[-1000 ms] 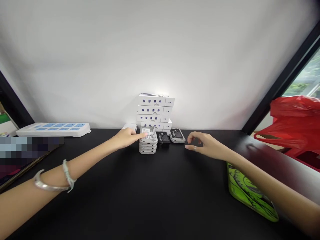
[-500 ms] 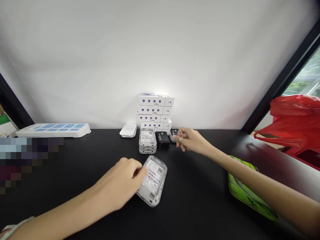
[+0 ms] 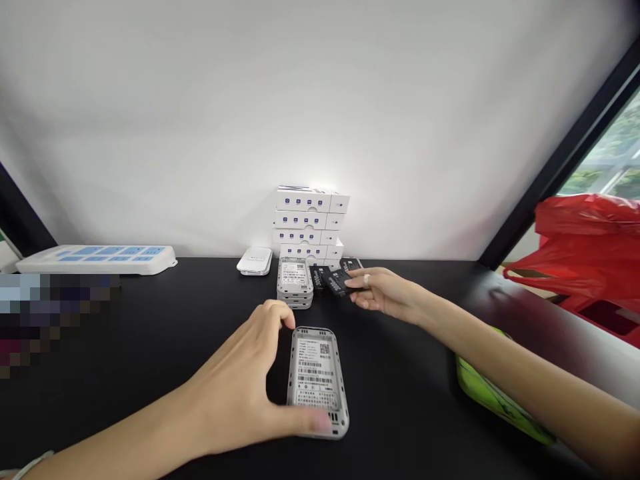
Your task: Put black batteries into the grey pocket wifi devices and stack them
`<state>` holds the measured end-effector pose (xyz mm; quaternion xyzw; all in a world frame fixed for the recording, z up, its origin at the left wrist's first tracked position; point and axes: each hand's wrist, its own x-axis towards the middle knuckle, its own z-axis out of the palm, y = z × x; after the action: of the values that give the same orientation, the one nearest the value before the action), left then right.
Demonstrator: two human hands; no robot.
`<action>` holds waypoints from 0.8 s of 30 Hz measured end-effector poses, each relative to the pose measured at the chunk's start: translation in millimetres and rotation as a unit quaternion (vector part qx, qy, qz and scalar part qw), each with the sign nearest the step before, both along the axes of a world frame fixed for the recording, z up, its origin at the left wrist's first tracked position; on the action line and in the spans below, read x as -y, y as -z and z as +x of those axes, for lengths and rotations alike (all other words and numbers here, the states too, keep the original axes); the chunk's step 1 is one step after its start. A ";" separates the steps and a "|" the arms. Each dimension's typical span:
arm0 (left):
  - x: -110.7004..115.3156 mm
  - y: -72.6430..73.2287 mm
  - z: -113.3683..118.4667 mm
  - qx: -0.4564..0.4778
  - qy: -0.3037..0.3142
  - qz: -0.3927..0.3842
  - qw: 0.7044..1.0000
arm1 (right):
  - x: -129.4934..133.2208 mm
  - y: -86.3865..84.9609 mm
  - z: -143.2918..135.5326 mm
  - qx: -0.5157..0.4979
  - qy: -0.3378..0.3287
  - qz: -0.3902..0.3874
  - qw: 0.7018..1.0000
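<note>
A white device shell [image 3: 316, 383] with a label and barcodes inside its recess lies face up on the black table. My left hand [image 3: 250, 383] is spread along its left side, thumb over the lower end and forefinger by the upper left corner. My right hand [image 3: 385, 291] pinches a flat black battery [image 3: 336, 281] between thumb and fingers, tilted above the table. Behind that battery, another black battery [image 3: 317, 277] is partly hidden, and a further one [image 3: 351, 264] shows by my fingertips. A stack of similar shells [image 3: 295, 283] stands just left of the batteries.
Several white boxes [image 3: 303, 220] are stacked against the wall. White covers [image 3: 255, 261] lie to their left, and a white-and-blue power strip [image 3: 100, 260] is farther left. On the right are a green case [image 3: 500, 400], beneath my forearm, and a red plastic bag [image 3: 590, 247].
My right hand has lifted a battery and brought it slightly left. The shell has turned straighter and shifted nearer to me, and my left hand has opened wide beside it.
</note>
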<state>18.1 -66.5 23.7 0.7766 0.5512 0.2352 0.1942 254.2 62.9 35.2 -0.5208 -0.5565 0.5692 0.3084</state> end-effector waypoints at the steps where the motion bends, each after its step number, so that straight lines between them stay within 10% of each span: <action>1: -0.4 3.2 -2.3 0.025 0.022 -0.015 0.999 | 7.9 -1.4 2.2 -0.024 0.004 -0.008 1.000; 8: -1.8 24.4 -0.8 0.098 0.007 -0.062 0.993 | 58.8 -3.5 -10.8 -0.157 -0.083 0.014 0.984; 24: 2.9 22.7 5.8 0.095 -0.030 -0.064 0.993 | 65.7 24.0 -19.6 0.144 -0.155 0.277 0.937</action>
<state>23.9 -69.4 1.1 0.7195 0.5674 0.2784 0.2879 234.6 -2.8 11.2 -0.3988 -0.8040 0.3524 0.2651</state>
